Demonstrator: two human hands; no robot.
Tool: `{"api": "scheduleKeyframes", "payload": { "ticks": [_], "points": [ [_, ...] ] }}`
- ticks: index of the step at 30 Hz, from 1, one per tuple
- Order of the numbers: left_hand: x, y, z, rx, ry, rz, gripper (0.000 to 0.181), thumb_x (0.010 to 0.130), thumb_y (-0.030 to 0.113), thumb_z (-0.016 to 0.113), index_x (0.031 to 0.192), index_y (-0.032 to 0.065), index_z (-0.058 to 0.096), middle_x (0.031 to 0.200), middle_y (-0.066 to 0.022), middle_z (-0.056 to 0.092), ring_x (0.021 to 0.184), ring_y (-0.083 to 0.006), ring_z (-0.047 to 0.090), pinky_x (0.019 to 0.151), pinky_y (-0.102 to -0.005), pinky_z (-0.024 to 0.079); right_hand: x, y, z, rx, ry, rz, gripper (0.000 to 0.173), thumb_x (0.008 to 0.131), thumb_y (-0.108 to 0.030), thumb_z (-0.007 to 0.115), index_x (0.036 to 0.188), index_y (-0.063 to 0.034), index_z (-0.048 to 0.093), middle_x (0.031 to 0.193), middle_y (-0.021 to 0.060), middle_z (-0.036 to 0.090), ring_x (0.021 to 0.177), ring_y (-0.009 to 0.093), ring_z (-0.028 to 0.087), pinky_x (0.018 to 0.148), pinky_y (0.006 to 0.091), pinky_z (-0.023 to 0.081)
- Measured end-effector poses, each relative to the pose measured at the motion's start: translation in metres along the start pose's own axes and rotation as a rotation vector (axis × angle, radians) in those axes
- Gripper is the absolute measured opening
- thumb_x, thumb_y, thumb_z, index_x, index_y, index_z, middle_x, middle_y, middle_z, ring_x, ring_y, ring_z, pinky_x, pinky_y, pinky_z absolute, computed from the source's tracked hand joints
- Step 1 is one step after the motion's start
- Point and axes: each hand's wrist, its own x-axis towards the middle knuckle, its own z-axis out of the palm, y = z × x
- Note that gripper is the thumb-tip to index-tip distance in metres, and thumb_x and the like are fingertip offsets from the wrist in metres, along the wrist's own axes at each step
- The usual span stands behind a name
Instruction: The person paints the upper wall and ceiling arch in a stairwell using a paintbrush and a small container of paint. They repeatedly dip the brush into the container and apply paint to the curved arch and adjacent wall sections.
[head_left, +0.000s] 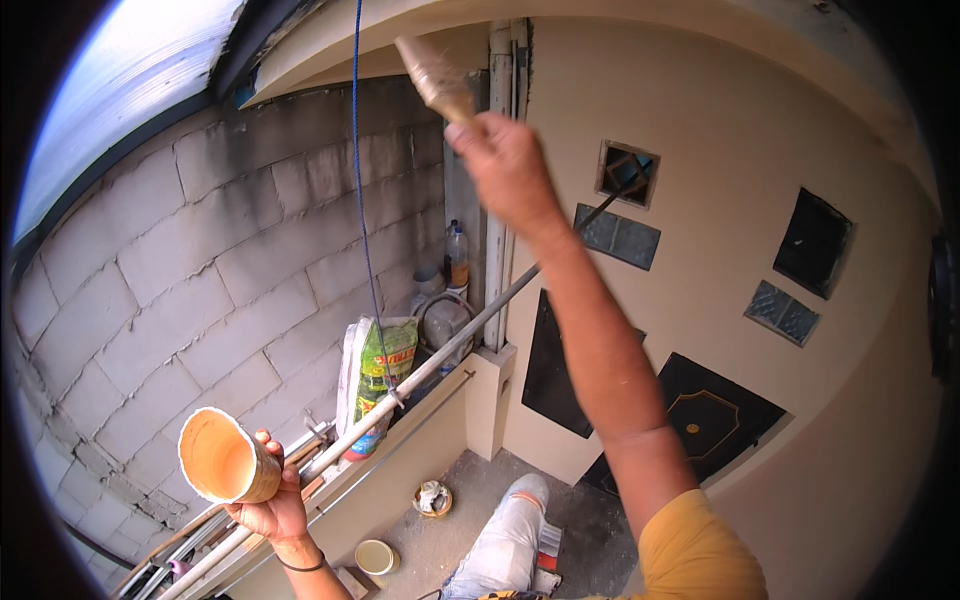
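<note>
My right hand (510, 169) is raised at the upper middle, closed around the handle of a paintbrush (435, 79). The brush is slightly blurred, its bristles pointing up and left near the edge of a painted beam (322, 56). At the lower left my left hand (274, 491) holds a plastic cup (229, 457) with a jagged rim. The cup's mouth faces the camera, and its inside looks peach-orange; how much paint it holds I cannot tell.
A metal pole (457, 341) runs diagonally below my hands, with a blue rope (361, 187) hanging to it. A printed sack (382, 367) leans by a block wall (247, 247). Bottles (457, 259) stand in the corner. Below are an open tub (376, 557) and a small bucket (432, 499).
</note>
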Motion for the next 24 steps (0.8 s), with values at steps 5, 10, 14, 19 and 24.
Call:
{"api": "scheduleKeyframes", "payload": {
  "ticks": [5,10,14,19,24],
  "points": [
    [-0.001,-0.002,0.005,0.005,0.017,-0.003,0.083,0.086,0.040,0.073,0.151,0.0071,0.034,0.137,-0.0185,0.042,0.123,-0.0330,0.053,0.084,-0.0453,0.058,0.008,-0.037,-0.097,0.067,0.038,0.085,0.030,0.096,-0.031,0.069,0.080,-0.0061,0.065,0.060,-0.0047,0.046,0.048,0.004,0.038,0.045,0.0247,0.031],
    [-0.002,0.000,0.008,-0.003,0.015,-0.005,0.082,0.086,0.041,0.072,0.151,0.0074,0.034,0.137,-0.0183,0.042,0.122,-0.0322,0.054,0.083,-0.0459,0.058,-0.048,-0.040,-0.122,0.355,0.381,0.110,0.026,0.100,-0.028,0.065,0.093,-0.0025,0.067,0.061,-0.0042,0.047,0.043,0.003,0.033,0.039,0.0224,0.024],
    [0.001,-0.006,0.003,-0.012,0.008,-0.022,0.083,0.086,0.041,0.072,0.152,0.0080,0.033,0.138,-0.0181,0.042,0.124,-0.0323,0.052,0.083,-0.0451,0.057,-0.070,-0.029,-0.113,0.336,0.376,0.145,0.027,0.103,-0.029,0.062,0.101,-0.0023,0.068,0.063,-0.0053,0.048,0.046,0.002,0.037,0.041,0.0206,0.025],
    [-0.001,-0.001,-0.012,0.025,0.016,0.006,0.088,0.087,0.044,0.072,0.154,0.0074,0.029,0.146,-0.0218,0.041,0.126,-0.0343,0.051,0.082,-0.0466,0.056,-0.028,-0.031,-0.085,0.152,-0.014,0.057,0.027,0.100,-0.029,0.066,0.083,-0.0079,0.061,0.064,-0.0090,0.044,0.053,0.001,0.036,0.047,0.0219,0.027],
    [0.004,-0.005,0.017,0.244,0.149,0.090,0.106,0.062,0.046,0.092,0.143,0.0015,0.041,0.124,-0.0225,0.057,0.108,-0.0372,0.062,0.067,-0.0401,0.063,-0.063,-0.055,-0.136,0.324,0.320,0.066,0.030,0.102,-0.029,0.063,0.094,0.0001,0.065,0.063,-0.0024,0.047,0.046,0.003,0.035,0.041,0.0218,0.027]
  ]
}}
